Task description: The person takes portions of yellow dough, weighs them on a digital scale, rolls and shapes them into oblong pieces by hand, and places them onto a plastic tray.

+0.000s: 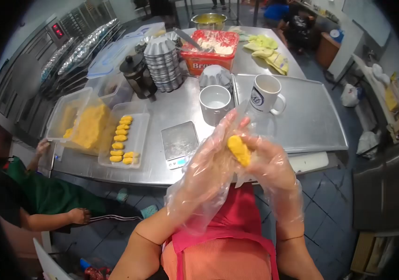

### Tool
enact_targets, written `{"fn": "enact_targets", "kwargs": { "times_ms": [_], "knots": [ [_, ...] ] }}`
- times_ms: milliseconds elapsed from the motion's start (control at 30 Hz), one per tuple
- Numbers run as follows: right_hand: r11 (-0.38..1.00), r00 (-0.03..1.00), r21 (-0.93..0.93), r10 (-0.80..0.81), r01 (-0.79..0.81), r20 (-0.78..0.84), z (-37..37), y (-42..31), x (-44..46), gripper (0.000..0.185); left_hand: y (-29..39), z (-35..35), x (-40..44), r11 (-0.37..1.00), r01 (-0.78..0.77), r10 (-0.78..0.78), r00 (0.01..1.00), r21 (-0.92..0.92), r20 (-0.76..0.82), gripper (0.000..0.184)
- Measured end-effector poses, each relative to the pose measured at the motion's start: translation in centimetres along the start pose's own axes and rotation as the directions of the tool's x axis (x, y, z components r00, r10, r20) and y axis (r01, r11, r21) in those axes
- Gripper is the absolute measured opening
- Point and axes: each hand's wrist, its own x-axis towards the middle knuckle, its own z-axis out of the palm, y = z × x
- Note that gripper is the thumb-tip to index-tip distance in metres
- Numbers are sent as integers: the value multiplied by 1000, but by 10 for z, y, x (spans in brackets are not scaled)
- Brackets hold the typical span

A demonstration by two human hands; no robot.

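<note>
Both hands wear clear plastic gloves and are raised over the table's front edge. A yellow dough piece (239, 150) lies between them. My right hand (271, 163) has its fingers closed on the dough from the right. My left hand (213, 156) is beside it, palm turned toward the dough, with its fingers stretched out. Left of my hands are a small scale (180, 141) and a clear tray (144, 126) with several shaped yellow pieces (120, 138). A clear tub (70, 105) holds a large yellow dough mass (92, 123).
Behind the hands stand a white cup (215, 105), a printed mug (264, 93) on a metal tray (302, 112), stacked fluted molds (163, 65) and a red tub (208, 58). A co-worker (45, 200) in green is at the left. Other people are at the back.
</note>
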Motion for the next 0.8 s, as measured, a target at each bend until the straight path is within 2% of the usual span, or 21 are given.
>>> {"fn": "enact_targets", "kwargs": {
  "times_ms": [33, 100, 133, 167, 233, 267, 367, 400, 500, 600, 633, 667, 700, 733, 767, 800],
  "knots": [
    [999, 1000, 49, -3, 3, 3, -5, -2, -1, 52, 0, 4, 0, 1000, -1, 1, 1000, -3, 3, 60],
    [991, 1000, 137, -6, 3, 21, -9, -11, 1, 52, 2, 13, -1, 991, 24, -3, 988, 132, -152, 62],
    [995, 996, 98, -32, 24, 88, -20, -3, 7, 51, 2, 16, -3, 984, 47, -7, 974, 173, -225, 62],
    [993, 997, 118, 8, -17, 72, -22, -1, 8, 50, 1, 18, -5, 976, 66, 0, 954, 209, -298, 62],
    [982, 994, 154, 101, -108, 49, -9, -3, 11, 47, -5, 21, -12, 985, 22, 38, 941, 172, -335, 59],
    [994, 989, -88, -56, 68, 139, -18, 17, 18, 41, -9, 22, -15, 989, 1, 51, 935, 148, -350, 57],
    [984, 993, -175, 41, -20, 114, -7, 24, 25, 36, -23, 13, -21, 985, -106, 160, 851, 133, -500, 52],
    [987, 991, -160, 19, 3, 133, -7, 34, 29, 34, -26, 12, -23, 980, -154, 198, 812, 125, -549, 49],
    [976, 968, -38, 219, -216, 123, 5, 37, 23, 34, -25, 9, -44, 958, -66, 220, 793, 279, -568, 47],
    [964, 972, -222, 179, -144, 149, 9, 57, 12, 34, -22, 14, -60, 977, -127, 210, 723, 172, -658, 42],
    [906, 980, -422, 44, 43, 195, 11, 62, 10, 34, -19, 13, -63, 982, -116, 187, 718, 149, -671, 41],
    [773, 961, -594, -71, 221, 266, 13, 67, 8, 34, -19, 8, -67, 987, -109, 163, 710, 121, -685, 40],
    [577, 918, -721, -157, 384, 364, 13, 73, 7, 34, -20, 0, -72, 989, -115, 143, 700, 88, -699, 38],
    [382, 840, -748, -256, 543, 479, 12, 86, 5, 35, -28, -27, -80, 962, -6, 190, 732, 272, -654, 37],
    [349, 845, -770, -237, 534, 479, 14, 91, -1, 35, -39, -67, -92, 886, 108, 216, 765, 451, -607, 37],
    [320, 856, -794, -227, 517, 465, 16, 95, -6, 34, -33, -75, -96, 896, 148, 162, 768, 418, -619, 36]
  ]
}}
